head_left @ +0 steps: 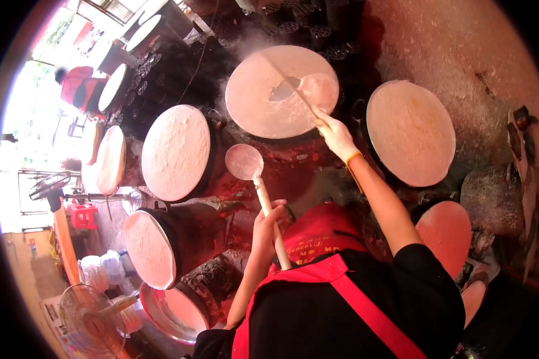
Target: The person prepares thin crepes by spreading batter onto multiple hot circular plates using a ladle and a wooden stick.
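My left hand (265,230) is wrapped round the pale handle of a long ladle (270,209). The ladle's round bowl is smeared with white and hangs in front of the middle pot, apart from it. My right hand (336,137), pale as if gloved and with a yellow band at the wrist, is closed round a long thin stick (302,96). That stick slants across the steaming middle pot (251,90), whose top is a round pale layer. Beside the stick, the layer has a darker wet gap and a bunched, raised patch (320,90).
More dark pots with pale round tops stand around me: one to the right (410,134), one to the left (176,152), another at lower left (150,248). A standing fan (93,320) and red stool (82,215) are left. Another person (81,87) is far left.
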Available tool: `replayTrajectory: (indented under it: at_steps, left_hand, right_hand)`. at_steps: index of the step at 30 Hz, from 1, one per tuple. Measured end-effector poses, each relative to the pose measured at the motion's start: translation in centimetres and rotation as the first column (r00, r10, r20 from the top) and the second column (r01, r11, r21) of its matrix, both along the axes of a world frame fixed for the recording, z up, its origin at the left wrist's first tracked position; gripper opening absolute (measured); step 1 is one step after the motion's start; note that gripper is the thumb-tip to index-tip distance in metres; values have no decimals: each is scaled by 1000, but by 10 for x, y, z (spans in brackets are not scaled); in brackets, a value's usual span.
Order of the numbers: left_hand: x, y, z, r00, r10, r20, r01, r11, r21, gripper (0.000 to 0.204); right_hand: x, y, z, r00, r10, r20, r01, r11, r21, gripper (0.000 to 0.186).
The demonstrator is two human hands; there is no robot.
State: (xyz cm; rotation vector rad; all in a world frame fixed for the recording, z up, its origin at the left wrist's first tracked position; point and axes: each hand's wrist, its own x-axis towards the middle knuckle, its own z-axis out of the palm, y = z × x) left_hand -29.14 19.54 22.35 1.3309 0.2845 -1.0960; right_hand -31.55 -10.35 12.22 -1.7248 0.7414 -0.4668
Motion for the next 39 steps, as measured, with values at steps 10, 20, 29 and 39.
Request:
replayTrajectory:
  at_steps: [10, 20, 29, 39]
  left_hand:
    - [37, 1, 14, 992, -114, 45, 118, 988, -101, 14]
    - [50, 12, 4, 992, -125, 37, 128, 988, -90, 18]
    - [66, 12, 0, 983, -174, 65, 180, 977, -112, 14]
    - [173, -82, -72, 836, -320, 445, 327, 943, 63, 15]
  right_hand:
    - [28, 81, 4, 967, -250, 38, 219, 903, 369, 40]
    - [2, 126, -2, 895, -440, 76, 338, 779, 528, 39]
    - [-7, 46, 22, 927, -374, -16, 342, 832, 437, 40]
    - [-86, 145, -13, 910, -407, 76, 363, 874, 323, 41]
